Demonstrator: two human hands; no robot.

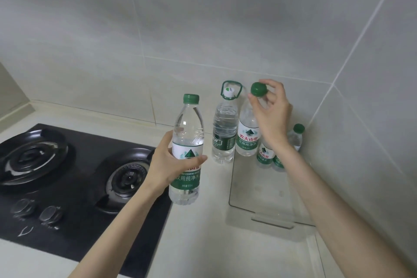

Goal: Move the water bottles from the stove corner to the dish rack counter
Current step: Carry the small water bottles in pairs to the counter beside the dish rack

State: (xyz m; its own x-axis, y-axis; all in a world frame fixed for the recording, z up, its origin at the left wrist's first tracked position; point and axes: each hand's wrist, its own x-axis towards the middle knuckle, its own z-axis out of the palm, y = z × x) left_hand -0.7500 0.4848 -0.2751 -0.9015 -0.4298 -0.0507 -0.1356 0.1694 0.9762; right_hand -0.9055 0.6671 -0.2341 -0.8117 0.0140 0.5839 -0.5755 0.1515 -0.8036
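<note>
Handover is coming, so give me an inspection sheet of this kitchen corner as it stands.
Surface: pale counter with black gas stove at left.
Job's things: lifted bottle upright in hand; tall bottle, handled bottle and three small bottles stand in the corner.
Clutter: clear tray beside right wall.
Hands: left hand grips the lifted bottle; right hand pinches tall bottle's green cap.
Cables: nothing seen.
Surroundings: grey tiled walls.

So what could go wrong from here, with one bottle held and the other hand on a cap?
The right hand pinches the big bottle only by its green cap; lifted that way, it might slip or swing. The small bottles stand close beside that wrist and could get knocked over. The left hand grips the other bottle beside the stove, so a drop could hit the burner.
</note>
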